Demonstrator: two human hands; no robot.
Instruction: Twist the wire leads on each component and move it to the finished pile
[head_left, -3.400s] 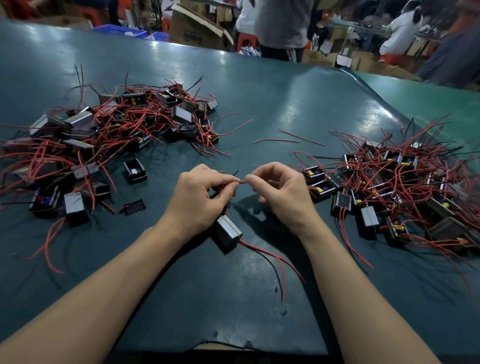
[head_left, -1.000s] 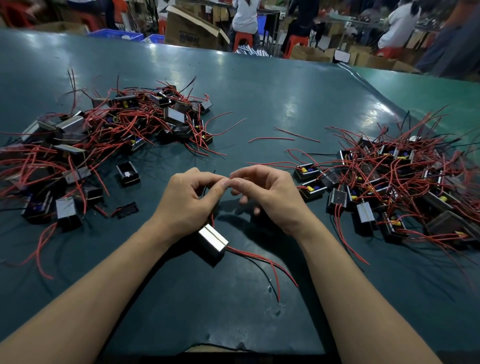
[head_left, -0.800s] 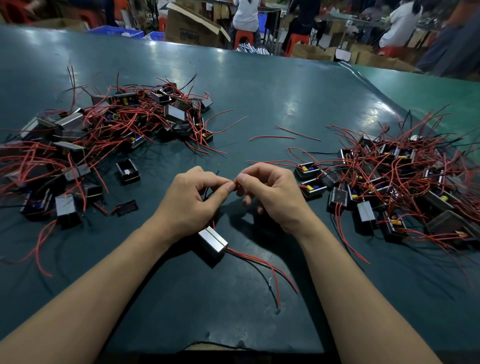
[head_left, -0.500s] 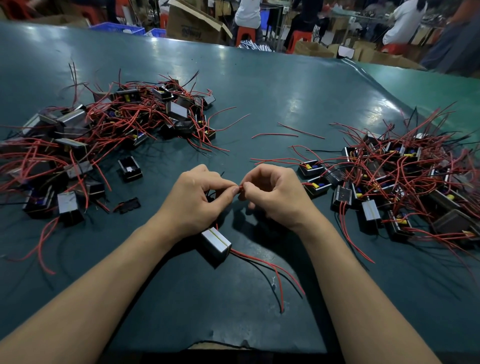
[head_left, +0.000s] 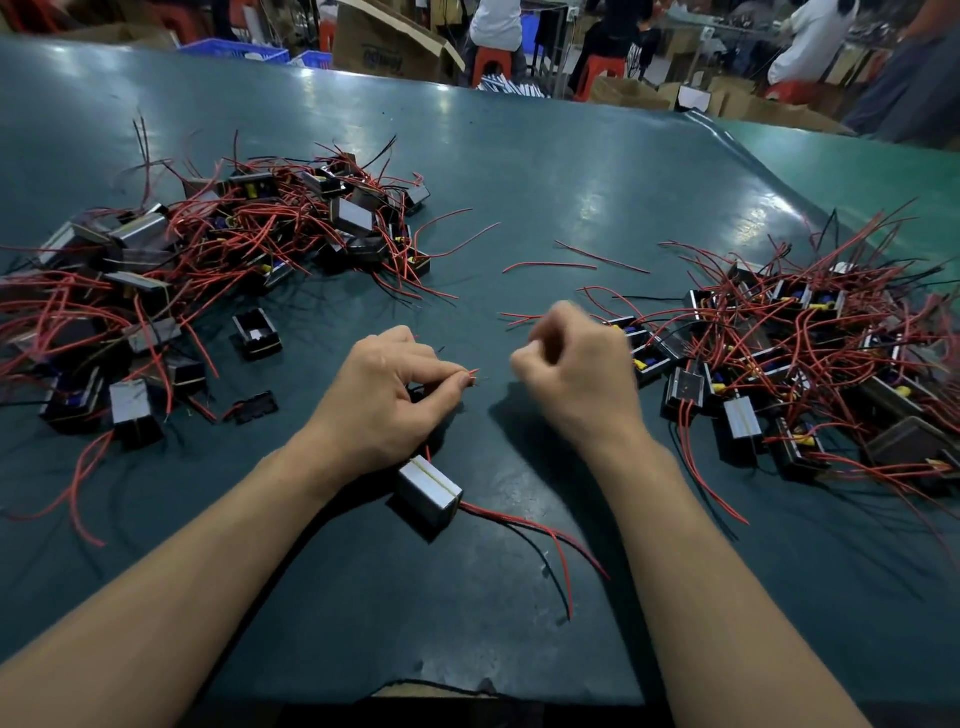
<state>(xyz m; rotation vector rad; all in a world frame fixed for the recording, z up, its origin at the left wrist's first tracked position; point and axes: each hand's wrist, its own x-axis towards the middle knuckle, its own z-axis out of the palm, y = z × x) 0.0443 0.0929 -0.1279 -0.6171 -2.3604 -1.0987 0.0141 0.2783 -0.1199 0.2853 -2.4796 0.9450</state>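
A small black and grey component (head_left: 429, 493) lies on the green table under my left wrist, with red and black leads (head_left: 545, 540) trailing toward me. My left hand (head_left: 382, 402) pinches the bare tip of a red lead (head_left: 471, 375) between thumb and forefinger. My right hand (head_left: 579, 382) is blurred, fingers curled, a short gap to the right of that tip and touching no wire. One heap of wired components (head_left: 208, 254) lies at the left, another heap (head_left: 800, 353) at the right.
Two loose red wires (head_left: 571, 262) lie beyond my hands. A bare black bobbin (head_left: 257, 332) and a flat black part (head_left: 254, 407) sit left of my left hand. Cardboard boxes, stools and people stand beyond the table's far edge (head_left: 467, 85).
My right hand has let go of the lead tip and pulled away to the right. My left hand still pinches the lead, and the component has stayed put.
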